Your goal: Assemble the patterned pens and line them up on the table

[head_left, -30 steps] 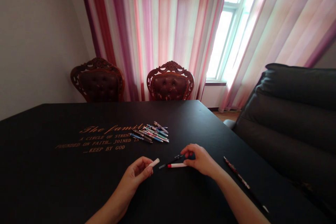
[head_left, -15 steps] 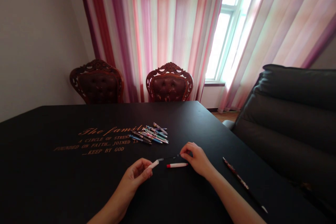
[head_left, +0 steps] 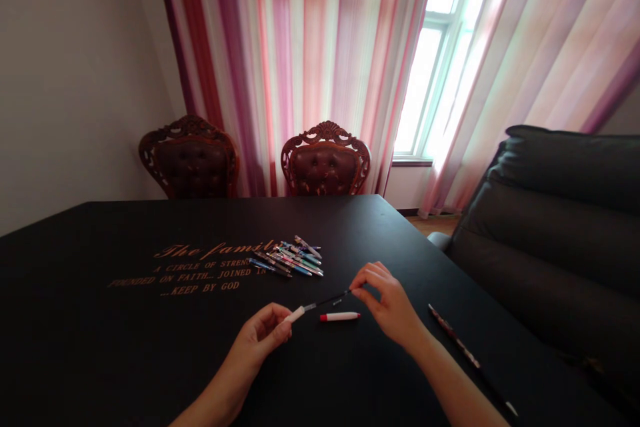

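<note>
My left hand (head_left: 265, 331) is closed around a white pen barrel (head_left: 295, 314), tilted up to the right. From the barrel's end a thin ink refill (head_left: 327, 300) with a dark shaft sticks out. Its far end is pinched between the thumb and fingertips of my right hand (head_left: 383, 297). Beneath the refill, a small spring-like piece (head_left: 337, 302) lies on the table. A white pen part with red ends (head_left: 340, 316) rests just below, between my hands, touched by neither.
A pile of several pens (head_left: 293, 259) lies farther back on the black table (head_left: 125, 360), beside gold lettering. To the right of my right forearm is a dark patterned pen (head_left: 455, 337). Two carved chairs (head_left: 325, 167) stand behind the table, and a dark leather seat (head_left: 550, 227) is at right.
My right hand has risen slightly and moved a little right, with the refill now angled up more steeply. The small piece on the table shows apart from it. My left hand has barely moved.
</note>
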Demonstrator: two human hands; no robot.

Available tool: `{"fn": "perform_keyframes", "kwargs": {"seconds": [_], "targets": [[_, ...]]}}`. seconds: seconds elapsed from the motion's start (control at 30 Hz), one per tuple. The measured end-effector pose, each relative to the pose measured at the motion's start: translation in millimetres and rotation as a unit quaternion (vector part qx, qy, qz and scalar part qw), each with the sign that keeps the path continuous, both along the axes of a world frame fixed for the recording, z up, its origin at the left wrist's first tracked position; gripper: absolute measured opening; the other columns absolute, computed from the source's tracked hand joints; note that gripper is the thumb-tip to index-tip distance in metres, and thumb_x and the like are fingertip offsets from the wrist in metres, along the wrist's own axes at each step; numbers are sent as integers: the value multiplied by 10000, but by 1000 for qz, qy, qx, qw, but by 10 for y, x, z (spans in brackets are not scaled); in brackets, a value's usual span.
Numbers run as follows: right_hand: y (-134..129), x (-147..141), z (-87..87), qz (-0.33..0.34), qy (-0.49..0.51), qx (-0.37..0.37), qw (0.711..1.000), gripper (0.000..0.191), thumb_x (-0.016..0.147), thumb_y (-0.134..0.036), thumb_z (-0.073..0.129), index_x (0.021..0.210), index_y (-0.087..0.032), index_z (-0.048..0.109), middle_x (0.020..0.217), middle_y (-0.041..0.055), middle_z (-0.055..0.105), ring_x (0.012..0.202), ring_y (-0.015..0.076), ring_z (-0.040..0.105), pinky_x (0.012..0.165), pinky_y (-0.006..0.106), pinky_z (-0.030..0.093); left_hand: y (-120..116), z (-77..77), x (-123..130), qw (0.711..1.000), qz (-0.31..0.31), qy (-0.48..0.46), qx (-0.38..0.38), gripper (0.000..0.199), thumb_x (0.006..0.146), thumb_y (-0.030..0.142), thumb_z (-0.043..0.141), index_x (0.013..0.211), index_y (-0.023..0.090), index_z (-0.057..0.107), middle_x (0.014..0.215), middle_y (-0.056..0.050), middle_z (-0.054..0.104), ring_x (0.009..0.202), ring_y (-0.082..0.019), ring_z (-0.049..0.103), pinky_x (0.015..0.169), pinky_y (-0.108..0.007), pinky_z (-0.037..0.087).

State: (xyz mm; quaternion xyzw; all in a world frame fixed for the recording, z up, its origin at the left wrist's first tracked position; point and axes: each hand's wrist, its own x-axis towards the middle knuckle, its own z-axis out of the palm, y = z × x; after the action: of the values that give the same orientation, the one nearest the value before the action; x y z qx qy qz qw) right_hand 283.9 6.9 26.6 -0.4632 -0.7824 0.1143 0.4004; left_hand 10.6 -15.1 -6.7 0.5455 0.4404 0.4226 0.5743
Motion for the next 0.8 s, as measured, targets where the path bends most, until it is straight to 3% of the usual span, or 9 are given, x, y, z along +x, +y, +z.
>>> {"fn": "perform_keyframes", "kwargs": {"seconds": [0.17, 0.57, 0.8], "targets": [[-32, 12, 40, -5, -28, 26, 999, 110, 898, -214, 564, 802, -233, 616, 845, 23, 636, 853, 210, 539, 847, 370, 398, 10, -47, 2, 1000, -5, 19, -2, 353, 723, 521, 715, 814, 190, 633, 761, 22, 578, 721, -158, 500, 645, -227, 373], [-121, -152, 92, 15, 2, 7, 1000, 114, 916, -218, 515, 814, -230, 565, 833, 32, 624, 837, 213, 531, 805, 359, 411, -12, -107, -3, 995, -14, 83, 55, 284, 784, 459, 676, 883, 193, 660, 785, 12, 582, 731, -171, 505, 660, -244, 373], [-132, -165, 93, 15, -21, -15, 1000, 113, 918, -215, 522, 811, -226, 556, 843, 21, 621, 849, 206, 528, 832, 359, 392, -47, -3, -2, 983, 38, 141, 109, 235, 785, 432, 673, 865, 212, 694, 769, -1, 617, 722, -191, 509, 679, -262, 373]]}}
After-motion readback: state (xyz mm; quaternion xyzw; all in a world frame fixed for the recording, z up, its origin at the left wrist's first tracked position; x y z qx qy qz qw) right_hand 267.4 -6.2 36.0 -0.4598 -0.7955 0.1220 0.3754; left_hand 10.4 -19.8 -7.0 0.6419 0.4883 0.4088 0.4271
